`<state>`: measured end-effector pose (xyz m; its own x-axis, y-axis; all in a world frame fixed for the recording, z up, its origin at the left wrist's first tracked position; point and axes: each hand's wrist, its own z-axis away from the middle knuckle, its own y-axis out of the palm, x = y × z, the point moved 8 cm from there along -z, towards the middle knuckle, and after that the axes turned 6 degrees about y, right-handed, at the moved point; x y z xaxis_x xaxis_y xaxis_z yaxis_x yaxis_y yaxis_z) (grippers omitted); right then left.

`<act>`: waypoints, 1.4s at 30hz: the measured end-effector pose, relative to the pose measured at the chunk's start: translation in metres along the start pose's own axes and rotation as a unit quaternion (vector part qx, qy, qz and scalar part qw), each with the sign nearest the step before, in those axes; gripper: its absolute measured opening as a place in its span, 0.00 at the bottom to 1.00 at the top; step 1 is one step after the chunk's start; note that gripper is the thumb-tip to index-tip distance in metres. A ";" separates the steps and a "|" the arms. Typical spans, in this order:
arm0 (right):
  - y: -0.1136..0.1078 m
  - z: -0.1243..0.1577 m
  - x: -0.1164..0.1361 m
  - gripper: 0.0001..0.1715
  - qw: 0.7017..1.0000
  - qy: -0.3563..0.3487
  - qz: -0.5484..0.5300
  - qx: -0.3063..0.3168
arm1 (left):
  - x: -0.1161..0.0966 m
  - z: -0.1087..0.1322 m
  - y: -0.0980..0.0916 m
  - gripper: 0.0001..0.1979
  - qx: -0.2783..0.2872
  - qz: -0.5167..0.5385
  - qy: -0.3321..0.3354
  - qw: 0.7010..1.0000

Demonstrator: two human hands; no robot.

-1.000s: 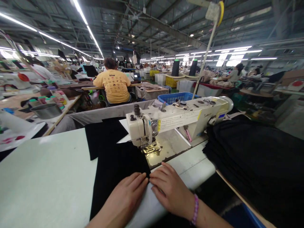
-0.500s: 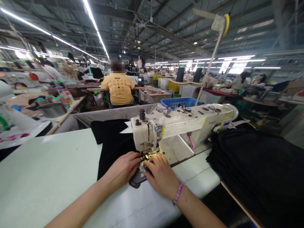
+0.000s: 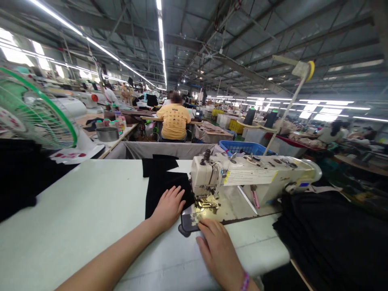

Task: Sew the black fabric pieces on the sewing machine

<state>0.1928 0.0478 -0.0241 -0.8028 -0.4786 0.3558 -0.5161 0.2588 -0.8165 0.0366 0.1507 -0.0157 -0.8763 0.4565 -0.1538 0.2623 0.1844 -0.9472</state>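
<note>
- Head view: the left hand (image 3: 170, 204) lies palm down on the black cloth (image 3: 163, 186), its fingers slightly apart and pinching nothing.
- The cloth lies on the table (image 3: 103, 214), from near the far edge to the left side of the machine (image 3: 251, 176). Its far part may be a fold or a 2nd piece; I cannot tell.
- The right hand (image 3: 216, 244) rests at the near edge of the bed plate (image 3: 235, 204), fingers close together and bent, thumb apart, nothing gripped. A beaded bracelet (image 3: 245, 281) circles its wrist.
- On the plate, under the machine's arm, are a white stick (image 3: 247, 200) and a pink tool (image 3: 255, 198), near each other.
- A black stack (image 3: 330, 238) sits by the table's right edge; a black pile (image 3: 18, 178) is by its far left corner.
- Beyond the far edge: a blue basket (image 3: 241, 148) behind the machine, a green fan (image 3: 71, 125) at left, a pot (image 3: 107, 134), 2 dark spools (image 3: 249, 117) and a person in a yellow shirt (image 3: 173, 123), back turned.
</note>
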 end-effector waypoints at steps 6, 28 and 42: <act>0.003 0.002 0.023 0.27 0.999 -0.036 0.013 0.010 | -0.033 0.043 -0.025 0.16 0.035 -0.008 0.017 0.999; 0.016 0.009 0.031 0.24 0.999 -0.030 0.015 -0.043 | 0.052 -0.066 0.006 0.15 0.110 0.099 -0.099 0.984; 0.011 0.011 0.027 0.24 0.995 0.005 -0.020 -0.093 | 0.055 -0.083 0.001 0.13 0.168 0.108 -0.078 0.977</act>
<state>0.1689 0.0289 -0.0284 -0.7831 -0.4835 0.3911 -0.5931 0.3917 -0.7034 0.0222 0.2487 -0.0018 -0.8731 0.3105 -0.3759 0.3227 -0.2100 -0.9229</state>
